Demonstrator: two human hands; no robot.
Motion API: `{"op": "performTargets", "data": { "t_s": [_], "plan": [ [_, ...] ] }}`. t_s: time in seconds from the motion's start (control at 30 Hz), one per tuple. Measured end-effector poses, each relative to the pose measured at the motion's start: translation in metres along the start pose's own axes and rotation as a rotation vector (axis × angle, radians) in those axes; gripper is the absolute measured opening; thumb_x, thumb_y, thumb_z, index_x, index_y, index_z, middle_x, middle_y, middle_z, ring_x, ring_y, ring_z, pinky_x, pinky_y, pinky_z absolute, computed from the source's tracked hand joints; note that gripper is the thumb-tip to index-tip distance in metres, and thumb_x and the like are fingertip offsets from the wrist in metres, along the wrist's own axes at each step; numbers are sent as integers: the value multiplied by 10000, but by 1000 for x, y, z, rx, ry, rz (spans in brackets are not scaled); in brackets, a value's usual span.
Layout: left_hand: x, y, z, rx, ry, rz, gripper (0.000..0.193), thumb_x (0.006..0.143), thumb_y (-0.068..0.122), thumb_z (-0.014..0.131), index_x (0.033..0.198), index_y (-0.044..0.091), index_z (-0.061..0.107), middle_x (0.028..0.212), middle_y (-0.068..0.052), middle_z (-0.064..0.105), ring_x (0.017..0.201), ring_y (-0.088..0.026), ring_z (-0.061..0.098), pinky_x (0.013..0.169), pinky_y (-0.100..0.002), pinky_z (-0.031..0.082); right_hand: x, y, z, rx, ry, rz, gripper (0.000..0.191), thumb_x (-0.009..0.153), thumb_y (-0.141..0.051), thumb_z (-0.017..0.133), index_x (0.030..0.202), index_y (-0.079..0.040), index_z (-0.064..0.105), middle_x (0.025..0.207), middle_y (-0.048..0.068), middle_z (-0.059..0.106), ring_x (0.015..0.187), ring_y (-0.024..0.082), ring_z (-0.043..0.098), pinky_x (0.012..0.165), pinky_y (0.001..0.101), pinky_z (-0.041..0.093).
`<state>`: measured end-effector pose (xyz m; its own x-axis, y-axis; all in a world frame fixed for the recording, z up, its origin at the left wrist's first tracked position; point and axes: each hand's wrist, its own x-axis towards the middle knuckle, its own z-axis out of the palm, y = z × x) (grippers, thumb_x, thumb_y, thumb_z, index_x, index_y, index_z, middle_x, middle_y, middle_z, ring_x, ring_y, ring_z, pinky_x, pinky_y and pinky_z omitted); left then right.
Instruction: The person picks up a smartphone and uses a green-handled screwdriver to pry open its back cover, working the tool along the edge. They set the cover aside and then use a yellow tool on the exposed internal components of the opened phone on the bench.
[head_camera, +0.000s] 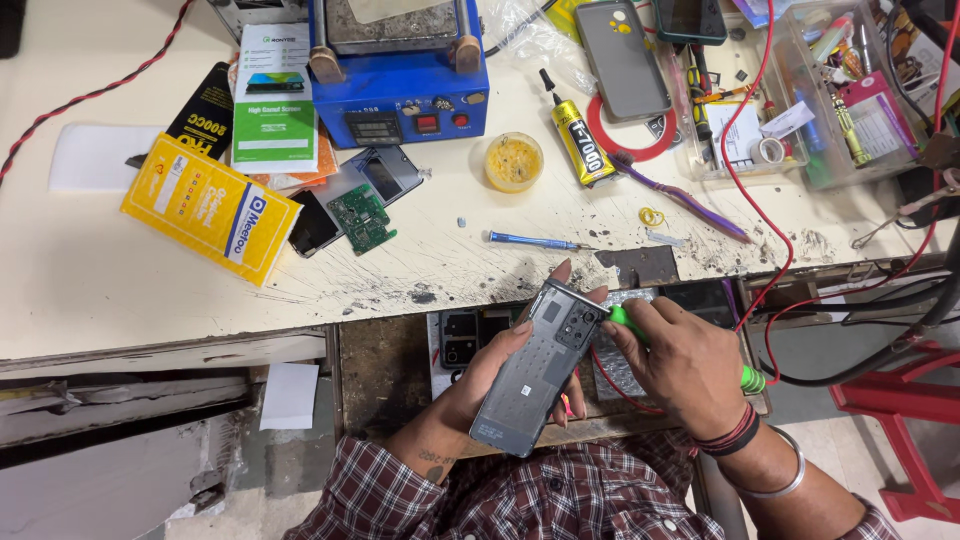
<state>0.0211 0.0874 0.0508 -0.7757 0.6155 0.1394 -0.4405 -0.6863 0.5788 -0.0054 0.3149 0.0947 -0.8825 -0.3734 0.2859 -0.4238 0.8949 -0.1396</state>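
Observation:
A grey smartphone (535, 367) with its back side up and the camera cluster at the top rests in my left hand (490, 385), fingers wrapped along both long edges, in front of the workbench edge. My right hand (690, 365) grips a green-handled screwdriver (750, 378); its tip end meets the phone's upper right corner beside the camera cluster. Both hands hover above an open drawer below the bench.
On the bench (100, 280) lie a blue screwdriver (535, 241), a green circuit board (362, 218), a yellow packet (210, 208), a glue tube (580, 140), a small yellow pot (514, 161), a blue heating station (398, 65), a purple toothbrush (680, 195) and a clear parts box (850, 90). Red wires (735, 180) hang at the right.

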Motion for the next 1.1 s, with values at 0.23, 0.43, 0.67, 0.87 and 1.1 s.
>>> {"op": "performTargets", "data": {
  "t_s": [0.23, 0.43, 0.67, 0.87, 1.1],
  "plan": [
    [0, -5, -4, -33, 11, -26, 715, 1138, 398, 291, 1747, 239, -49, 1775, -116, 245, 933, -291, 691, 772, -354, 621, 2, 3, -5, -23, -11, -34, 267, 889, -421, 697, 883, -155, 675, 734, 51, 610, 616, 308, 652, 475, 434, 476],
    [1, -18, -18, -208, 136, -200, 730, 1130, 436, 292, 1714, 41, 103, 1135, -377, 545, 888, -412, 738, 714, -415, 638, 8, 3, -14, 110, -23, 78, 252, 893, -393, 701, 963, -151, 697, 820, 52, 680, 656, 330, 676, 522, 441, 508],
    [2, -29, -27, -25, -14, -356, 710, 1117, 390, 435, 1736, 306, 99, 1189, -206, 610, 912, -338, 725, 680, -352, 603, 12, 23, -37, 615, 43, -233, 433, 781, -211, 828, 1123, -11, 654, 986, 163, 705, 840, 329, 708, 696, 370, 547],
    [4, -17, -15, 2, -77, -405, 853, 1051, 650, 423, 1761, 205, 259, 1430, -160, 593, 1017, -267, 693, 787, -301, 597, 1, 39, -16, 941, -399, 61, 254, 846, -124, 889, 953, -7, 689, 743, 31, 618, 679, 124, 535, 588, 291, 487],
    [19, -25, -27, 95, -200, 95, 1112, 868, 883, 341, 1534, -3, 429, 1324, -177, 666, 1106, -272, 714, 906, -340, 567, -5, 58, -8, 1252, -191, 620, 237, 801, -134, 825, 942, -40, 660, 658, -3, 603, 535, 91, 557, 490, 271, 453]
  ]
}}
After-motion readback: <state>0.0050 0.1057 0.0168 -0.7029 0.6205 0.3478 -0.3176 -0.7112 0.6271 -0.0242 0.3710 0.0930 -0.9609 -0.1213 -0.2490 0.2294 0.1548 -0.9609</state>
